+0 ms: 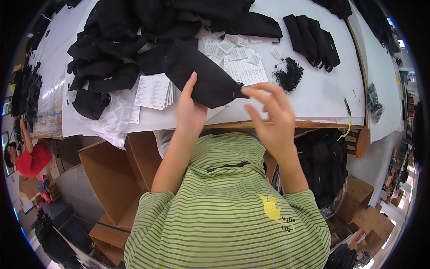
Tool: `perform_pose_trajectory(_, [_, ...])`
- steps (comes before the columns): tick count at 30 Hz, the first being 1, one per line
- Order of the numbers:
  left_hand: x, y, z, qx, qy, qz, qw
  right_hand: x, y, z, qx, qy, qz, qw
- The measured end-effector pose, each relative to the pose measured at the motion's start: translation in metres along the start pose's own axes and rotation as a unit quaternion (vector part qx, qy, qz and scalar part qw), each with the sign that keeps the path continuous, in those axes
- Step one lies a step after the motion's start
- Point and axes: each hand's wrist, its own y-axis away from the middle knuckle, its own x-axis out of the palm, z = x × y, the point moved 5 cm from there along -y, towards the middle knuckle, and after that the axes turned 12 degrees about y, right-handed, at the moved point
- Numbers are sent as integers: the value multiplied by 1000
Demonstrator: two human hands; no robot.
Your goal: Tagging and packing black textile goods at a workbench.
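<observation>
My left hand grips a black fabric pouch from beneath, its thumb lying on top. The pouch is held at a slant over the table's near edge. It narrows to its right end, where a small red tag shows. My right hand is at that narrow end, fingertips at or touching the tip, thumb apart from the fingers. Slight blur hides whether a strap lies between the fingers. Just beyond the pouch lie small white tags and printed sheets. A bundle of black cords lies to the right.
Black pouches are heaped at the left, and several more lie in a row at the right. Printed cards and a plastic bag are near the front edge. Snips lie right. A cardboard box stands below.
</observation>
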Motion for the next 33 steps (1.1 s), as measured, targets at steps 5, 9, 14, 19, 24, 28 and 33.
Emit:
perform_pose_trajectory(5, [15,18,20,-36,-8,102,994,33,7,6,98,-54,65,992])
perform_pose_trajectory(9, [13,33,28,-66,-8,128,990,36,-8,-11,80,-149,0,986])
perform_pose_trajectory(14, [-11,26,-7,135,-211,49,967,40,0,-44,163,-288,-9,944])
perform_pose_trajectory(19, [10,25,-48,327,-457,114,819,32,4,-59,175,-314,15,933])
perform_pose_trajectory(24, [-6,6,-40,269,-406,188,853,26,2,-68,260,-302,106,911])
perform_pose_trajectory(28, [-1,6,-28,209,-347,161,900,14,-7,-91,267,-289,74,916])
perform_pose_trajectory(33, [-20,9,-72,334,-473,87,810,-63,-36,-212,310,-423,-171,834])
